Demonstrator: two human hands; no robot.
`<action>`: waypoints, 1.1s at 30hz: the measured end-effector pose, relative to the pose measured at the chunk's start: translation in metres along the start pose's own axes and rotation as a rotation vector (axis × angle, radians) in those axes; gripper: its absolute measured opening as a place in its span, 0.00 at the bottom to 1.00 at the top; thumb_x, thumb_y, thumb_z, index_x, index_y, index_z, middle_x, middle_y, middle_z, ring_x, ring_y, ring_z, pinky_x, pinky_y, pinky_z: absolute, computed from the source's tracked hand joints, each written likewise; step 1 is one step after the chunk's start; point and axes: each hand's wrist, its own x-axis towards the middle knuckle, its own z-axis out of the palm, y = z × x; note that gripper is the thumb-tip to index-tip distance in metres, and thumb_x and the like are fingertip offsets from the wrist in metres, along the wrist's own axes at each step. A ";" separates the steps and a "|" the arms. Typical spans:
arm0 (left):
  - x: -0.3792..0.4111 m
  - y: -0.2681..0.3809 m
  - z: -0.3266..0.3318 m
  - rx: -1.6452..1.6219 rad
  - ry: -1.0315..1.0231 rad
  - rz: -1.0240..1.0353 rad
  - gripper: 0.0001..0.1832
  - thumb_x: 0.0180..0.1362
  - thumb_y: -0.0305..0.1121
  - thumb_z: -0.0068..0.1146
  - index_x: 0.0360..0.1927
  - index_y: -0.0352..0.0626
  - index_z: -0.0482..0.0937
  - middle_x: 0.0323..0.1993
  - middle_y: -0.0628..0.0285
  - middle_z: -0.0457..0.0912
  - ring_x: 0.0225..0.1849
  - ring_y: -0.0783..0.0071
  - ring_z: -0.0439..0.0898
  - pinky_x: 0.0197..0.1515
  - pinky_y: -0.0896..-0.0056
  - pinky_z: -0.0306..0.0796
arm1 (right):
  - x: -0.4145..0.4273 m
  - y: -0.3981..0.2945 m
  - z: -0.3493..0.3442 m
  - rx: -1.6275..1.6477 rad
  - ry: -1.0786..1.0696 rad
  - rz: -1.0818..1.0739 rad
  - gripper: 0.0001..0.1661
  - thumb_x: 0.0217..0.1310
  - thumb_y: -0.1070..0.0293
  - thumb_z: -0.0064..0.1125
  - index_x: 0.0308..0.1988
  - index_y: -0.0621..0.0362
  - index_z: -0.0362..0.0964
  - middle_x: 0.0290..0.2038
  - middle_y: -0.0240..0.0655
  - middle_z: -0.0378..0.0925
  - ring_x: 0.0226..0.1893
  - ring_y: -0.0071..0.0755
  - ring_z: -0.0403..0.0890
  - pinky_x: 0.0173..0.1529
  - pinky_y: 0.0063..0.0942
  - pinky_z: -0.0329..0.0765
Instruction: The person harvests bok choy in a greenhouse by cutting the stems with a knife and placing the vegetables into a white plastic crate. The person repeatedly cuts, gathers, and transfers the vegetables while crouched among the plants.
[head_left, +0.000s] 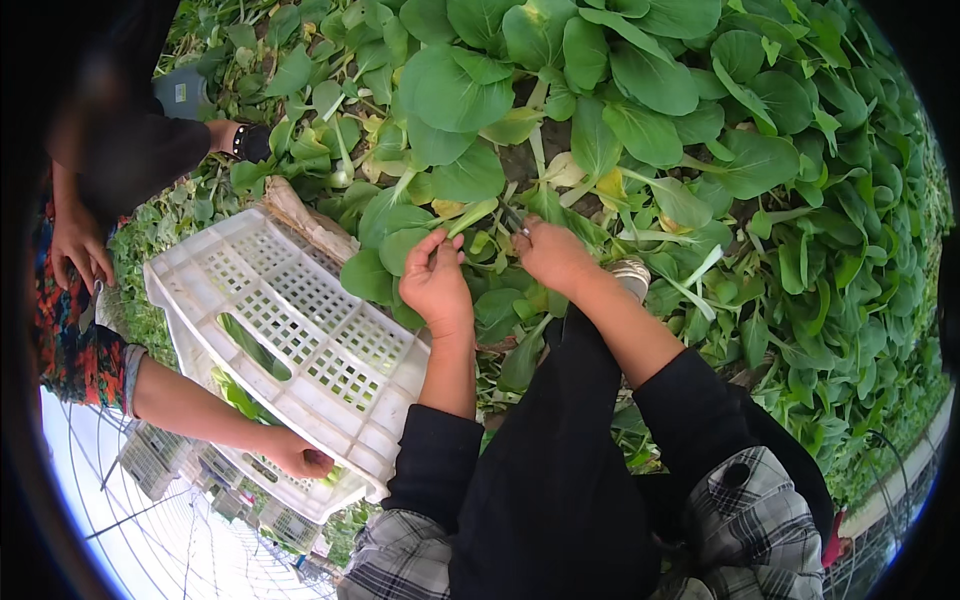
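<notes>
My left hand (439, 281) pinches the pale stalk of a leafy green (474, 216), which looks like bok choy, between thumb and fingers. My right hand (553, 253) is closed just to its right, around what appears to be a small knife (511, 215); only a dark, narrow part of it shows beyond the fingers. Broad green leaves (457, 90) of standing plants rise just beyond both hands. Yellowed leaves (564, 171) and loose stalks lie low among them.
A white plastic crate (315, 300) with greens inside stands tilted to my left. Another person's hand (296, 452) reaches into it, and that person's other hand (79, 247) hangs near a metal blade (91, 309). Cut stalks (701, 281) lie right of my shoe (631, 276).
</notes>
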 end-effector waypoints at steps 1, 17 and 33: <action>-0.006 0.002 -0.001 -0.037 -0.043 0.032 0.06 0.58 0.19 0.53 0.40 0.32 0.78 0.38 0.59 0.81 0.36 0.72 0.83 0.36 0.77 0.77 | -0.009 0.004 -0.001 0.159 0.106 0.004 0.21 0.61 0.61 0.52 0.48 0.65 0.69 0.38 0.44 0.81 0.31 0.42 0.82 0.36 0.36 0.78; -0.077 0.070 0.033 0.534 -0.866 0.800 0.34 0.44 0.26 0.62 0.59 0.36 0.68 0.61 0.44 0.67 0.53 0.50 0.76 0.52 0.60 0.72 | -0.113 0.033 -0.061 1.144 0.365 -0.026 0.16 0.53 0.78 0.62 0.44 0.60 0.70 0.19 0.24 0.69 0.11 0.14 0.63 0.15 0.15 0.61; -0.016 0.024 -0.011 -0.081 -0.026 -0.234 0.31 0.51 0.20 0.58 0.60 0.38 0.62 0.26 0.64 0.76 0.15 0.83 0.65 0.16 0.79 0.59 | -0.065 -0.004 -0.029 0.342 0.045 -0.291 0.19 0.66 0.55 0.47 0.48 0.59 0.66 0.35 0.42 0.75 0.36 0.45 0.79 0.40 0.36 0.73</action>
